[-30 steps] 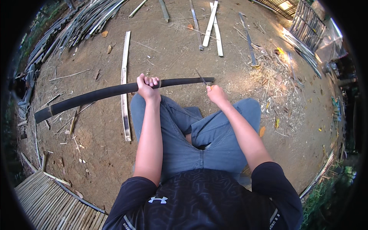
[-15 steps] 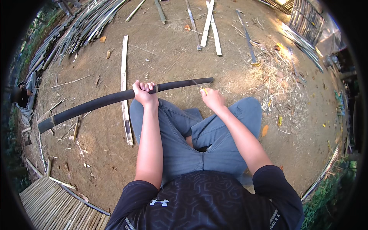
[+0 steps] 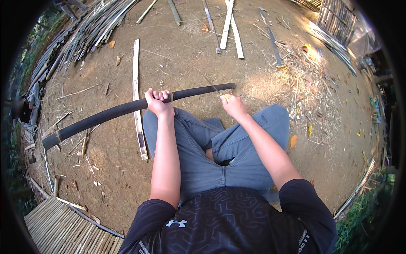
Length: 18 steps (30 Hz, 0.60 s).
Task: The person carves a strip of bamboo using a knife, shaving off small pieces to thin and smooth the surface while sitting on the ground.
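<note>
Just beyond my jeans (image 3: 224, 174), my left fingers (image 3: 161, 94) grasp the pole (image 3: 105, 113), likely steadying it, while my right fingers (image 3: 230, 103) clench the knife (image 3: 214, 87) slantwise across it, probably for control.

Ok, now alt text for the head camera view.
A seated person grips a long dark bamboo strip in the left hand; the right hand holds a thin-bladed knife across it, near its right end. Pale strips lie on the dirt ground beyond.

Outdoor work yard, bare dirt ground (image 3: 118, 178), heaped bamboo strips (image 3: 93, 29), slatted platform (image 3: 69, 228), greenery (image 3: 368, 224)
</note>
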Each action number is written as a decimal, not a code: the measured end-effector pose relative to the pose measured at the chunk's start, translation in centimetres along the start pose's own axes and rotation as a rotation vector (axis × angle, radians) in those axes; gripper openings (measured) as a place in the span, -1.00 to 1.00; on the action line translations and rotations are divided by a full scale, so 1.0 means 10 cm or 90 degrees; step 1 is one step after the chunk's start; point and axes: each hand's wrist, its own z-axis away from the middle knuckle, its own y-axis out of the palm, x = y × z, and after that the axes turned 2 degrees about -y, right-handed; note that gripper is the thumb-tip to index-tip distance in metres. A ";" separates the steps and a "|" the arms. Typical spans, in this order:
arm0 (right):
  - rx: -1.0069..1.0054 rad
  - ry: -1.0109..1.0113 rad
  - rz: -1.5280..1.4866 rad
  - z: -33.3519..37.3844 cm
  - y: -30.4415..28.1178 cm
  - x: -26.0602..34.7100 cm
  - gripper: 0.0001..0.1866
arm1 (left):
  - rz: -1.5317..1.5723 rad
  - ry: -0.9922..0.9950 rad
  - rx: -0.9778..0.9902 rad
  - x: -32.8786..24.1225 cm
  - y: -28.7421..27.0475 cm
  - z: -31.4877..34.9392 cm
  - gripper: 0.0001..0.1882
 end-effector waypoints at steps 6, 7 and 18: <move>-0.038 0.161 -0.002 -0.31 0.17 -0.40 -0.56 | 0.019 -0.008 -0.004 0.04 0.05 0.00 -0.65; -0.037 0.173 0.004 -0.34 0.17 -0.44 -0.55 | 0.018 -0.009 -0.003 0.04 0.05 0.00 -0.64; -0.054 0.007 -0.081 -0.10 0.18 -0.20 -0.59 | -0.001 -0.003 -0.004 0.03 0.03 0.01 -0.65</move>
